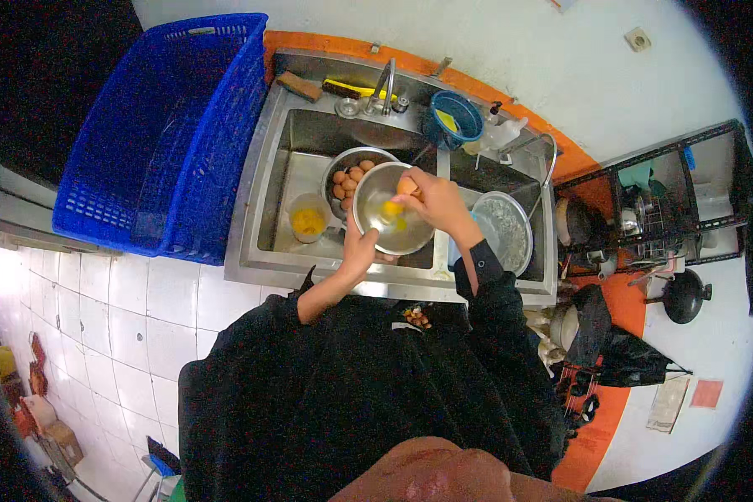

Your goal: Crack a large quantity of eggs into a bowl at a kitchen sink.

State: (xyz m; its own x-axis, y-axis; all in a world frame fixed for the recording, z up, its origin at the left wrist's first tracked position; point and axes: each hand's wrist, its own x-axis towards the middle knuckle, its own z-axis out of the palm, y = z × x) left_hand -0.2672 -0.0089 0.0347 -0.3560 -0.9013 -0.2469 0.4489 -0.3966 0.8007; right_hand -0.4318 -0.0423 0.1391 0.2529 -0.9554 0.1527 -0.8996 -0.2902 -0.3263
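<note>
My left hand (359, 250) grips the near rim of a stainless steel bowl (420, 240), which is held over the double sink (270, 207). Above the bowl's right side, my right hand (440, 204) holds a brown eggshell (408, 186). Yellow egg yolk (391, 209) shows just below the shell, over the bowl. Behind and partly hidden by this bowl, a second metal bowl (332, 164) contains several whole brown eggs (349, 184). To the left, a clear plastic jug (301, 202) with yellow egg (307, 221) in it stands in the left basin.
A large metal bowl (519, 216) occupies the right basin. Along the sink's back are a faucet (386, 88), a sponge (299, 86) and a blue-green basket (436, 128). A tall blue crate (191, 169) borders the sink's left side. Eggshells (418, 318) lie below the front edge.
</note>
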